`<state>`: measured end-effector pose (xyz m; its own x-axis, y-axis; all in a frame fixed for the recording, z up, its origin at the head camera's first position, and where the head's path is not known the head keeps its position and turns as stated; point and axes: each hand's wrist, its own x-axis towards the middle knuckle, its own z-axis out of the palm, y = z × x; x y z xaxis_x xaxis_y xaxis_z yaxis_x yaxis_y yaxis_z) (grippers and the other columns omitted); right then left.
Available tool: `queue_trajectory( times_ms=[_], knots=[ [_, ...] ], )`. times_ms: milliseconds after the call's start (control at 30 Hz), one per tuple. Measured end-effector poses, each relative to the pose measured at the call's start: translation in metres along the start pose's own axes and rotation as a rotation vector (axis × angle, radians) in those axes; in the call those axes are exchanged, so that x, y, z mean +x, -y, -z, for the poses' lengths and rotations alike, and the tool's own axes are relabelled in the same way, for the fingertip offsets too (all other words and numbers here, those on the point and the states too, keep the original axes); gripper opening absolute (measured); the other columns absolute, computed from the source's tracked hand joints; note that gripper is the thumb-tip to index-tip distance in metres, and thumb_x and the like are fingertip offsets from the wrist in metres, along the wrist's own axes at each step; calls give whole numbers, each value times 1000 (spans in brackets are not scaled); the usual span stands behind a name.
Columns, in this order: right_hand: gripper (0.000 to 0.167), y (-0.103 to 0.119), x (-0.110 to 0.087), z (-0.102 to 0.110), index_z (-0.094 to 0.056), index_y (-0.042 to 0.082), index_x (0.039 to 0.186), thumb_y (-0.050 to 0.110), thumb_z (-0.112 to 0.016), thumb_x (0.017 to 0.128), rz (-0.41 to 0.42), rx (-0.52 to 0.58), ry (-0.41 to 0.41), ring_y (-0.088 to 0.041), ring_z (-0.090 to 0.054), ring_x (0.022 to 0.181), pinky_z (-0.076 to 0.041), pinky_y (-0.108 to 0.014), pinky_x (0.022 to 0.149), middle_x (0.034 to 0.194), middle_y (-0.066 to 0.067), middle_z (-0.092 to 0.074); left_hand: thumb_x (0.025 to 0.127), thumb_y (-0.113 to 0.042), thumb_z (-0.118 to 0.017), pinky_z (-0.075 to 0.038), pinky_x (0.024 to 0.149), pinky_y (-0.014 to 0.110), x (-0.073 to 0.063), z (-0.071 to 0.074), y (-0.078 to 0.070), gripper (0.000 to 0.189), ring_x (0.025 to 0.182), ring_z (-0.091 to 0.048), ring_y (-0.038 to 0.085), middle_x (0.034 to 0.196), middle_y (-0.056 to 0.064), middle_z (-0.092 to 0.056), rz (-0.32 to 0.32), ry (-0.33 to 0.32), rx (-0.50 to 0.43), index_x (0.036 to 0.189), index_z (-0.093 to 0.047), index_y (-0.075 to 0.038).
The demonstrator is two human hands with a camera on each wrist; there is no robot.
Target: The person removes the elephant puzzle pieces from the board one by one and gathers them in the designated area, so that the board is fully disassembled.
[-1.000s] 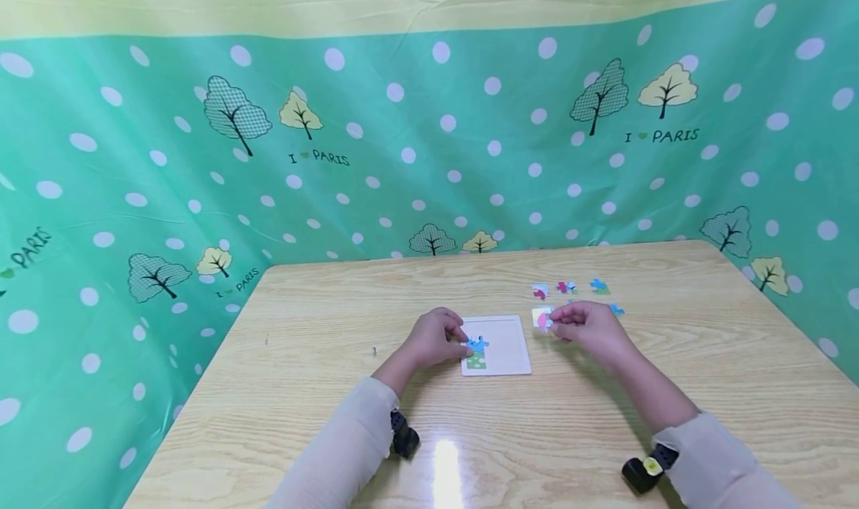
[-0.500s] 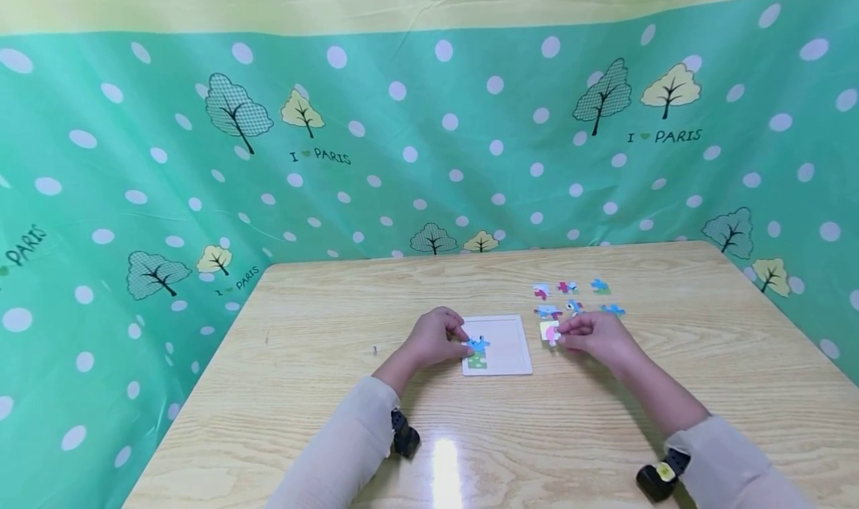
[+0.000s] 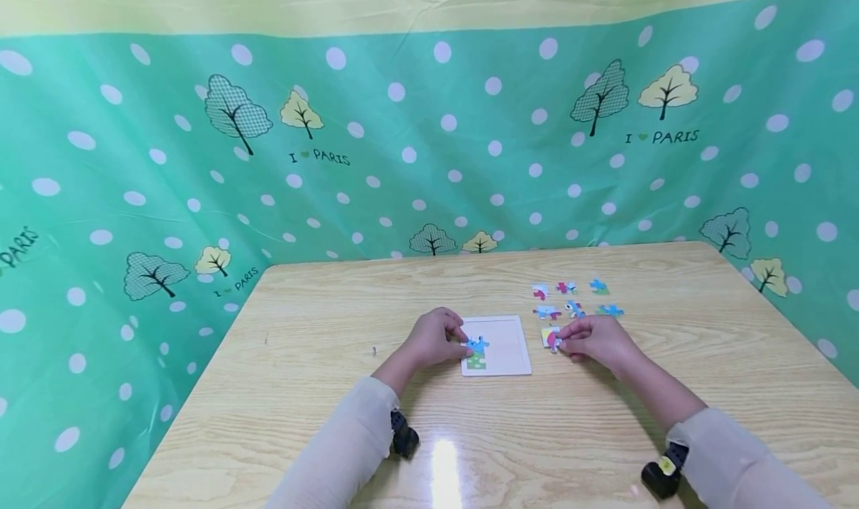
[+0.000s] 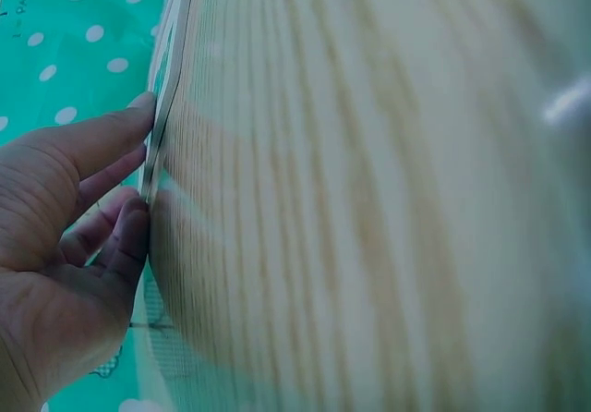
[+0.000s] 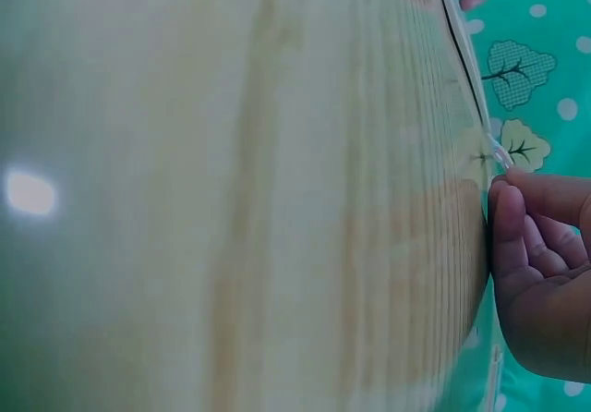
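A white square puzzle tray (image 3: pixel 508 349) lies on the table, with joined blue and green jigsaw pieces (image 3: pixel 476 360) along its left side. My left hand (image 3: pixel 435 337) rests at the tray's left edge, thumb and fingers spread a little apart; in the left wrist view the hand (image 4: pixel 74 218) touches that edge. Just right of the tray, my right hand (image 3: pixel 597 339) pinches a yellow, pink and white jigsaw piece (image 3: pixel 548 336) between thumb and fingertips. Only a thin edge of the piece (image 5: pixel 501 156) shows in the right wrist view.
Several loose jigsaw pieces lie in two rows behind the right hand, among them a blue and green piece (image 3: pixel 599 287) and a red and blue piece (image 3: pixel 546 313). A small mark or object (image 3: pixel 374 351) is left of the left hand. A patterned green curtain (image 3: pixel 376 188) hangs behind the table (image 3: pixel 302 390).
My right hand has drawn the pinched jigsaw piece toward me from the rows and turned it, uncovering loose pieces behind. The left hand has stayed at the tray.
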<state>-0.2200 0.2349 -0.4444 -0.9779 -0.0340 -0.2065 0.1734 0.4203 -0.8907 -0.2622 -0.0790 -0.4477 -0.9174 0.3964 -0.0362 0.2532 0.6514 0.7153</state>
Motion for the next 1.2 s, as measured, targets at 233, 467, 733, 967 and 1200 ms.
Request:
queue_trajectory(
  times_ms=[233, 467, 733, 967, 1200],
  knots=[
    [13, -3, 5, -2, -73, -6, 103, -3, -76, 91, 10, -72, -37, -16, -65, 73, -58, -28, 63, 87, -8, -71, 84, -16, -89, -51, 92, 36, 0, -1, 1, 14, 103, -57, 19, 122, 3, -63, -6, 0, 6, 80, -76, -14],
    [12, -2, 8, 0, -75, -4, 103, 0, -75, 92, 63, -186, -67, -20, -62, 82, -54, -25, 63, 92, -9, -70, 84, -16, -89, -51, 93, 36, 0, 0, 1, 13, 105, -57, 19, 122, 3, -63, -14, -5, 19, 81, -76, -14],
    [10, -2, 7, 1, -75, -3, 101, 0, -75, 91, 98, -249, -80, -23, -61, 87, -52, -24, 67, 93, -10, -68, 84, -15, -89, -51, 96, 37, 0, -1, 0, 14, 109, -58, 20, 121, 2, -63, -13, -3, 21, 79, -76, -15],
    [11, 0, 4, 1, -73, -4, 101, -1, -76, 90, 129, -258, -72, -24, -60, 87, -52, -25, 66, 93, -11, -67, 84, -15, -89, -50, 97, 37, 1, -1, 0, 14, 109, -58, 20, 122, 3, -63, -10, -1, 22, 80, -75, -14],
    [19, 1, 2, 1, -73, -3, 105, 1, -79, 88, 132, -212, -40, -24, -58, 87, -53, -27, 63, 96, -11, -66, 83, -15, -90, -51, 89, 33, -1, 1, -2, 14, 100, -57, 17, 121, 2, -63, -8, 1, 27, 80, -76, -13]
  ],
)
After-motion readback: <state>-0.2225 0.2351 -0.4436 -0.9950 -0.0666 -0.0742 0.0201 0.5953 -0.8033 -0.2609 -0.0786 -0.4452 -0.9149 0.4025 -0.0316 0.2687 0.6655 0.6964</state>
